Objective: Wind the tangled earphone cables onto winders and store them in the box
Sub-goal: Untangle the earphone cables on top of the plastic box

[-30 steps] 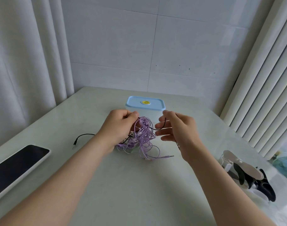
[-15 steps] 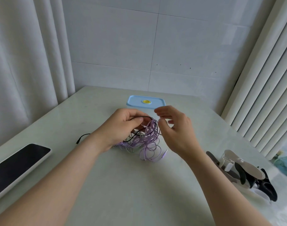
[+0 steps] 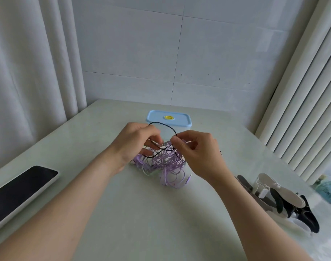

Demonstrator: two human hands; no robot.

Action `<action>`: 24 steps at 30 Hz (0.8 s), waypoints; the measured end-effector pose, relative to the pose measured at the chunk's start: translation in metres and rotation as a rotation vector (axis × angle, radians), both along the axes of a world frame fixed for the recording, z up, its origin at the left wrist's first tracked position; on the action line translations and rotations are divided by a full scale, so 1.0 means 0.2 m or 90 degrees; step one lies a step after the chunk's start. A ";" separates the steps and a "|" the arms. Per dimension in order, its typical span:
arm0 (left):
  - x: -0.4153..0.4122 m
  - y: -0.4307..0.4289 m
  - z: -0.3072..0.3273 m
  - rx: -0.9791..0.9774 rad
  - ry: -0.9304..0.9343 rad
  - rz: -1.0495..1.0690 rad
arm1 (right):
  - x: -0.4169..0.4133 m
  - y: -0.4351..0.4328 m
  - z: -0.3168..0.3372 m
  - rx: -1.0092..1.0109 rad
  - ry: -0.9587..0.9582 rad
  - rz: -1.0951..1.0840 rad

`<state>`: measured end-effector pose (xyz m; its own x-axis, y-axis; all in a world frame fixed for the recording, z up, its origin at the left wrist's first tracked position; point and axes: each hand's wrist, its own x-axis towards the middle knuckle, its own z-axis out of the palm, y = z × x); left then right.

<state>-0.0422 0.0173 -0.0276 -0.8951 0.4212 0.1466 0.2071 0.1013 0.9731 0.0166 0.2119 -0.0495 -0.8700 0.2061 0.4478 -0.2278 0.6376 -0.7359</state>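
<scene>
Lying in a loose heap near the middle of the table [image 3: 142, 223], the tangled purple earphone cables [image 3: 164, 162] rest on its surface between the person's two hands, with one purple jack plug [image 3: 189, 178] poking out on the side nearer the person. A black cable [image 3: 161, 123] runs through the tangle and rises out of it in an arch from one hand to the other. The left hand [image 3: 136, 142] has its fingers curled and pinches one end of that arch above the heap. The right hand [image 3: 196, 153] pinches the other end between thumb and forefinger, its remaining fingers curled.

Just behind the hands, toward the table's far edge, stands the clear storage box [image 3: 179, 129] with its pale blue lid [image 3: 168, 118] on. A round yellow sticker [image 3: 169, 117] sits on the lid; its print is too small to read.

A pile of black and white winders [image 3: 283, 196] lies at the table's right edge. A dark-screened tablet [image 3: 19, 189] with a white rim lies at the left edge, its screen blank.
</scene>
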 end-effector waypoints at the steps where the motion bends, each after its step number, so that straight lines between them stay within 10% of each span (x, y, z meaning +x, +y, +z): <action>1: 0.00 0.00 -0.01 -0.012 0.007 -0.022 | 0.00 0.00 0.00 -0.024 -0.002 0.004; 6: -0.01 0.01 0.00 -0.034 -0.040 -0.055 | -0.02 0.04 -0.01 -0.195 -0.024 0.016; 24: -0.02 0.02 -0.08 -0.098 0.129 -0.056 | 0.02 0.03 0.02 -0.109 -0.007 0.077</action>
<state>-0.0454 0.0218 -0.0433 -0.8134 0.5268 0.2466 0.4101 0.2187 0.8854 0.0208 0.2171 -0.0450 -0.8980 0.1721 0.4050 -0.2857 0.4717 -0.8341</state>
